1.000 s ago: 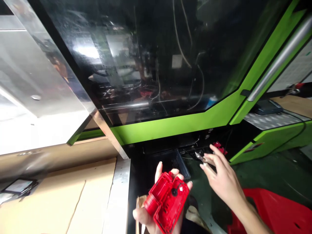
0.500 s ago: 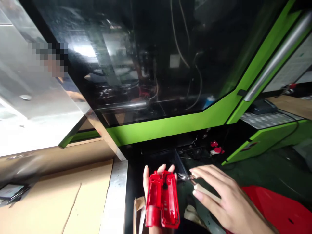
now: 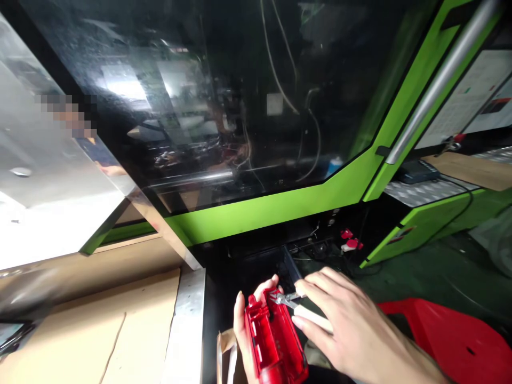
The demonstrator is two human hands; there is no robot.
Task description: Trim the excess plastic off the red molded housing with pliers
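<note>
1. Head view, far left: a sheet of cardboard [image 3: 80, 325] lies flat on the counter [image 3: 188, 320], whose bare metal edge runs beside it.
2. Above the cardboard a shiny metal panel [image 3: 52, 176] slopes up to the left edge.
3. Behind it all stands a machine with a dark window [image 3: 224, 96] framed in green [image 3: 260, 210]; cables hang behind the glass.
4. At bottom centre the left hand [image 3: 244, 336] comes up from the lower edge, palm up, fingers [image 3: 239, 306] curled round a red plastic housing [image 3: 272, 341]. The fingers are clenched on it.
5. The housing stands tilted, its hollow side facing the camera, just right of the counter edge and over a dark gap.
6. Just right of it, the right hand [image 3: 348, 330] reaches in from the lower right, its fingers [image 3: 320, 282] grasping small pliers [image 3: 290, 301] with pale handles.
7. The metal tips of the pliers touch the top end of the housing.
8. Below the hands a bit of brown paper [image 3: 226, 346] shows, partly hidden.
9. Farther back, near the machine base, small red parts [image 3: 350, 241] lie on the dark ledge.
10. At lower right a red stool [image 3: 452, 341] stands on the green floor [image 3: 440, 277].
11. At upper right a steel handle bar [image 3: 436, 85] runs slantwise along the green door.
</note>
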